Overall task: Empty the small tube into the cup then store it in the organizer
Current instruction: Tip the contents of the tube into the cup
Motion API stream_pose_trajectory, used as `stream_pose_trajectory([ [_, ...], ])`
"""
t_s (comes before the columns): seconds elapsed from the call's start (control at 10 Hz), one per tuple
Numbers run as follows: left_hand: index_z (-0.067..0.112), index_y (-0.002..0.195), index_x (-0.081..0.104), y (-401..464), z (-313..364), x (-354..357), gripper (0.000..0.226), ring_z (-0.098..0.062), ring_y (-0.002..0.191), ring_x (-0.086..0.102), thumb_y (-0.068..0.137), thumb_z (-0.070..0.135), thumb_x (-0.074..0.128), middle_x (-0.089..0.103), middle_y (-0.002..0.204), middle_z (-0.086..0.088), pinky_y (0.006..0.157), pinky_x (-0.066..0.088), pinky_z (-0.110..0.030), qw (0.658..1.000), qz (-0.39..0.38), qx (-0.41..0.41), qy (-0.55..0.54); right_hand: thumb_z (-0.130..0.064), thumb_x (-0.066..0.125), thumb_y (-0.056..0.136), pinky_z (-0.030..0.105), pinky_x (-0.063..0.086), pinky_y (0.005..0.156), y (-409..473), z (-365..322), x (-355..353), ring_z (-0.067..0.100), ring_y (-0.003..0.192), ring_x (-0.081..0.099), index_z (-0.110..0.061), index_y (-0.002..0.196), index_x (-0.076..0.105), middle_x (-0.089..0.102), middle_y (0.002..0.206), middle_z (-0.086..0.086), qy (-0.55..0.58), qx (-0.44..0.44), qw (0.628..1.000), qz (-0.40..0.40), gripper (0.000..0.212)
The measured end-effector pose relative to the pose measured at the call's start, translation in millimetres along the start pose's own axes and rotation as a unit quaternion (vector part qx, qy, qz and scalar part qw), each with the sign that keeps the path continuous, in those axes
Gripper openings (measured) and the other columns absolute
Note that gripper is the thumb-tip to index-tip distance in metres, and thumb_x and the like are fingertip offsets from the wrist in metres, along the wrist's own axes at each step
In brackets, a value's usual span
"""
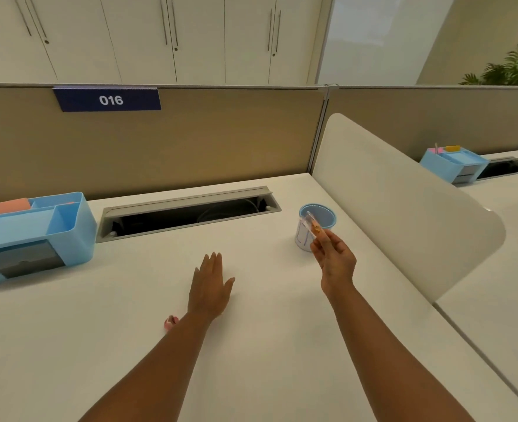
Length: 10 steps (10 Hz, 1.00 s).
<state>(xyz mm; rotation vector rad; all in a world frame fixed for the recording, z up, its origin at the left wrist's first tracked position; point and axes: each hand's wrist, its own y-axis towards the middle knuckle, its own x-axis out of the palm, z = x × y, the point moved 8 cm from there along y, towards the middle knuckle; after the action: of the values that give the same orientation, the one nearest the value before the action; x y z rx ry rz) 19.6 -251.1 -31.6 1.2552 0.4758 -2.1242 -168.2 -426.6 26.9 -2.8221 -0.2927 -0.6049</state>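
Emptying looks underway: right hand point(336, 260) grips the small tube point(311, 223) tilted over the cup point(318, 215); left hand point(210, 284) lies open on the bench point(251, 345); organizer point(32, 236) storage remains.

You had a white desk point(130, 330) before you, with an open cable tray point(187, 213) set into it near the tan partition point(190, 141). A blue sign point(107, 99) on that partition read 016. A small pink object point(170, 322) lay on the desk. Beyond a white divider point(388, 202) stood another blue box point(452, 164), cabinets point(160, 38) and a plant point(507, 68).
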Motion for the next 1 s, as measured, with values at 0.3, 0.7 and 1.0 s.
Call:
stream_pose_trajectory([
  [0.3, 0.012, 0.142, -0.009, 9.8, 7.9, 48.7, 0.063, -0.018, 0.144, -0.012, 0.091, 0.046, 0.005, -0.014, 0.155, -0.008, 0.119, -0.009, -0.042, 0.995, -0.009, -0.018, 0.099, -0.009, 0.075, 0.071, 0.023, 0.059, 0.063, 71.2, -33.8, -28.7, 0.024, 0.071, 0.063, -0.01, 0.088, 0.061, 0.068, 0.098, 0.021, -0.154, -0.124, 0.97, 0.144, 0.022],
  [0.7, 0.016, 0.143, -0.009, 15.7, 6.4, 52.0, 0.063, -0.015, 0.144, -0.012, 0.093, 0.045, 0.017, -0.011, 0.157, -0.005, 0.119, -0.009, -0.042, 0.995, 0.029, -0.017, 0.098, -0.006, 0.071, 0.073, 0.035, 0.051, 0.081, 97.6, -45.5, -0.5, 0.02, 0.084, 0.066, -0.01, 0.103, 0.057, 0.071, 0.092, 0.008, -0.348, -0.225, 0.909, 0.052, 0.034],
  [1.0, 0.017, 0.143, -0.008, 14.1, 8.5, 49.5, 0.063, -0.014, 0.144, -0.012, 0.093, 0.044, 0.018, -0.01, 0.157, -0.005, 0.118, -0.01, -0.041, 0.995, 0.037, -0.015, 0.088, -0.011, 0.067, 0.078, 0.022, 0.041, 0.067, 96.1, -48.5, 19.1, 0.016, 0.079, 0.065, -0.014, 0.091, 0.06, 0.069, 0.09, 0.004, -0.455, -0.314, 0.832, -0.04, 0.014],
])
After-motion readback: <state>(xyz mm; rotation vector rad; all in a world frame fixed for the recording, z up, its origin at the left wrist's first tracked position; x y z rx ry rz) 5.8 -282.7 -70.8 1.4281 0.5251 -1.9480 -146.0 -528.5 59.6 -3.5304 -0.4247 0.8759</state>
